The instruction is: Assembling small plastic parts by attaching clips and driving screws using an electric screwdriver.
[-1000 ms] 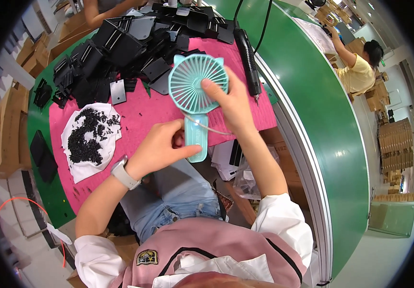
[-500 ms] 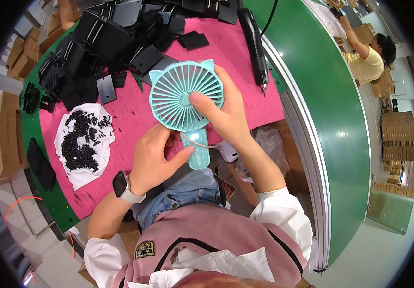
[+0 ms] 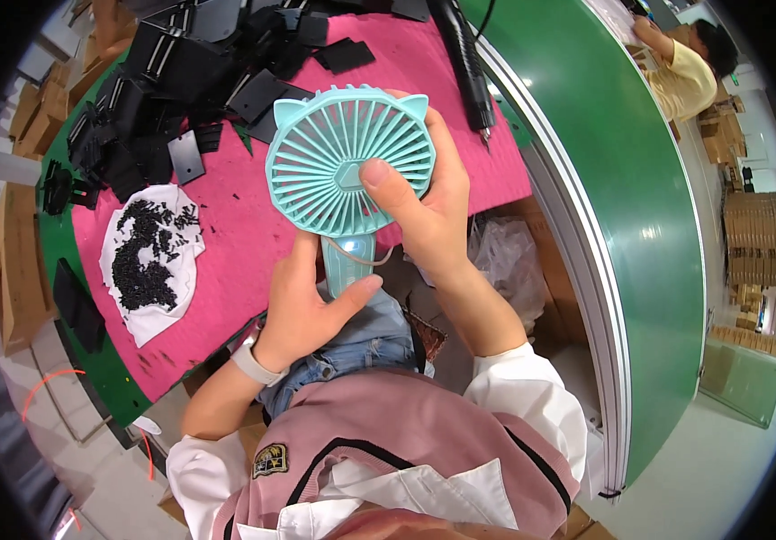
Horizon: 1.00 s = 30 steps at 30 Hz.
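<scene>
A mint-green handheld fan (image 3: pixel 316 148) with two cat ears and a round slatted grille is raised above the table's near edge. My right hand (image 3: pixel 433 193) grips its head from the right, thumb pressed on the grille's centre and fingers behind the rim. My left hand (image 3: pixel 311 297) is closed around the fan's handle (image 3: pixel 345 265), with the thumb lying toward the front. Light shines from the upper handle, where a thin wrist cord loops across. The blades look blurred or hidden behind the slats. The left fingers are mostly hidden behind the handle.
On the pink mat (image 3: pixel 235 225) lie a white cloth (image 3: pixel 145 326) bearing small black pieces, and a heap of black plates (image 3: pixel 172 72). A black electric screwdriver (image 3: pixel 464 72) lies at the upper right. A green table (image 3: pixel 649 234) curves along the right; another person (image 3: pixel 685 72) stands beyond it.
The fan has come up closer to my head and tilted, so its grille looks larger and the handle foreshortened. Both hands moved with it. My left wrist has turned, taking the watch face out of sight.
</scene>
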{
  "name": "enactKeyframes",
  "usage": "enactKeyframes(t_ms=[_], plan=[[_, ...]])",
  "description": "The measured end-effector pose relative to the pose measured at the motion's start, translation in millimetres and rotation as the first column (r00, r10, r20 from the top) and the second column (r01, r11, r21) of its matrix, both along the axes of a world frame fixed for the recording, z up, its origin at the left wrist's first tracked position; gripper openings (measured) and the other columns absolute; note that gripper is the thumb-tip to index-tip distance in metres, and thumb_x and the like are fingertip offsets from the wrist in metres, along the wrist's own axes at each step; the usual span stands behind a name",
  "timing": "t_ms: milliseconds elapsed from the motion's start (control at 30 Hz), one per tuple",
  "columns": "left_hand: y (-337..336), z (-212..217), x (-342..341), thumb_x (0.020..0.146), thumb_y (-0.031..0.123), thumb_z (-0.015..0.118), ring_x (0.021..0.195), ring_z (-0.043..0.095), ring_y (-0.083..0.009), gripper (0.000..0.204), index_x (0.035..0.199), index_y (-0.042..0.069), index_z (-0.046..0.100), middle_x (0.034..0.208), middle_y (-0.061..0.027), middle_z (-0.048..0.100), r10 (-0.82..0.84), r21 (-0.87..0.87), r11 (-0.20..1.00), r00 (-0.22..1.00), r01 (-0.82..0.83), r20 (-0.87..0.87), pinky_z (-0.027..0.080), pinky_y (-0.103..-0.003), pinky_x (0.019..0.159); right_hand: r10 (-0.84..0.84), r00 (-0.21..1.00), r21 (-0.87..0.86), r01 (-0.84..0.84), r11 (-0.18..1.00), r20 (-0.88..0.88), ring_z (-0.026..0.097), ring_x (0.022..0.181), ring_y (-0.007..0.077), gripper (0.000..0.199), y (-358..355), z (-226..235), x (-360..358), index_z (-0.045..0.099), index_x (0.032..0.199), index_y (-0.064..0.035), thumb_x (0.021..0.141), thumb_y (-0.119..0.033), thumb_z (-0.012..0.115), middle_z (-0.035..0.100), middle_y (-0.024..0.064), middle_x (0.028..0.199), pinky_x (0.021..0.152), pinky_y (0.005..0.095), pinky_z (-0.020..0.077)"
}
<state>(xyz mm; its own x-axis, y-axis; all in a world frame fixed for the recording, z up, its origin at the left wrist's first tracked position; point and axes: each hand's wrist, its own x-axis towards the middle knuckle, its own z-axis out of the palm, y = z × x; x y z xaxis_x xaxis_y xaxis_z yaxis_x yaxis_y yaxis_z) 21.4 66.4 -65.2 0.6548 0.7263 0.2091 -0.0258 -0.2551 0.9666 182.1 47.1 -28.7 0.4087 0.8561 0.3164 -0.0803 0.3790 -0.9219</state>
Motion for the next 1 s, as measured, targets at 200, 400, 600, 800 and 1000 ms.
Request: enactKeyframes(t_ms=[200, 400, 600, 800, 1000], plan=[[-30.1, -9.9, 4.5, 0.088, 0.015, 0.063, 0.103, 0.06, -0.0216, 0.055, 0.133, -0.004, 0.037, 0.11, -0.0148, 0.061, -0.065, -0.286, 0.951, 0.98, 0.118, 0.189, 0.045, -0.033, 0.089, -0.013, 0.973, 0.109, 0.04, 0.993, -0.232, 0.056, 0.104, 0.0147, 0.059, -38.7, -7.1, 10.5, 0.04, 0.128, 0.0017, 0.082, -0.02, 0.07, 0.056, 0.0102, 0.115, 0.09, 0.0292, 0.0455], [-54.8, -37.5, 8.5, 0.086, 0.004, 0.057, 0.075, 0.063, -0.0197, 0.027, 0.111, -0.004, 0.057, 0.087, -0.0129, 0.064, -0.22, -0.173, 0.964, 0.972, 0.202, -0.089, 0.047, -0.032, 0.066, -0.033, 0.893, 0.091, 0.083, 0.992, -0.449, 0.059, 0.096, 0.0135, 0.049, -84.7, -31.6, 19.6, 0.048, 0.122, 0.0034, 0.09, -0.031, 0.062, 0.06, 0.0086, 0.107, 0.087, 0.0277, 0.0464], [-88.1, -73.3, 16.4, 0.059, -0.01, 0.061, 0.064, 0.059, -0.0336, 0.03, 0.086, -0.001, 0.065, 0.077, -0.015, 0.062, -0.056, 0.654, 0.746, 0.99, 0.129, -0.131, 0.047, -0.039, 0.056, -0.14, 0.904, -0.045, 0.133, 0.99, -0.403, 0.055, 0.085, 0.0065, 0.038, -122.4, -69.1, 20.3, 0.059, 0.11, 0.0023, 0.093, -0.032, 0.059, 0.063, 0.0024, 0.093, 0.076, 0.0216, 0.0452], [-95.5, -73.8, 36.6, 0.058, -0.012, 0.06, 0.067, 0.062, -0.0333, 0.031, 0.088, -0.007, 0.065, 0.084, -0.0196, 0.063, -0.071, 0.843, 0.513, 0.987, 0.159, -0.143, 0.051, -0.04, 0.058, 0.015, 0.772, -0.032, -0.046, 0.998, -0.636, 0.057, 0.083, 0.0053, 0.038, -135.1, -87.0, 43.0, 0.06, 0.108, 0.0025, 0.096, -0.033, 0.055, 0.064, 0.0018, 0.093, 0.072, 0.0207, 0.0465], [-98.7, -64.2, 43.8, 0.066, -0.008, 0.06, 0.078, 0.066, -0.0344, 0.02, 0.085, -0.006, 0.067, 0.09, -0.0209, 0.065, -0.089, 0.869, 0.434, 0.972, 0.236, -0.219, 0.054, -0.04, 0.065, 0.002, 0.713, -0.002, -0.004, 1.0, -0.701, 0.057, 0.079, 0.0045, 0.037, -141.9, -88.1, 49.0, 0.061, 0.102, 0.0016, 0.095, -0.034, 0.057, 0.064, 0.0004, 0.089, 0.07, 0.0214, 0.047]])
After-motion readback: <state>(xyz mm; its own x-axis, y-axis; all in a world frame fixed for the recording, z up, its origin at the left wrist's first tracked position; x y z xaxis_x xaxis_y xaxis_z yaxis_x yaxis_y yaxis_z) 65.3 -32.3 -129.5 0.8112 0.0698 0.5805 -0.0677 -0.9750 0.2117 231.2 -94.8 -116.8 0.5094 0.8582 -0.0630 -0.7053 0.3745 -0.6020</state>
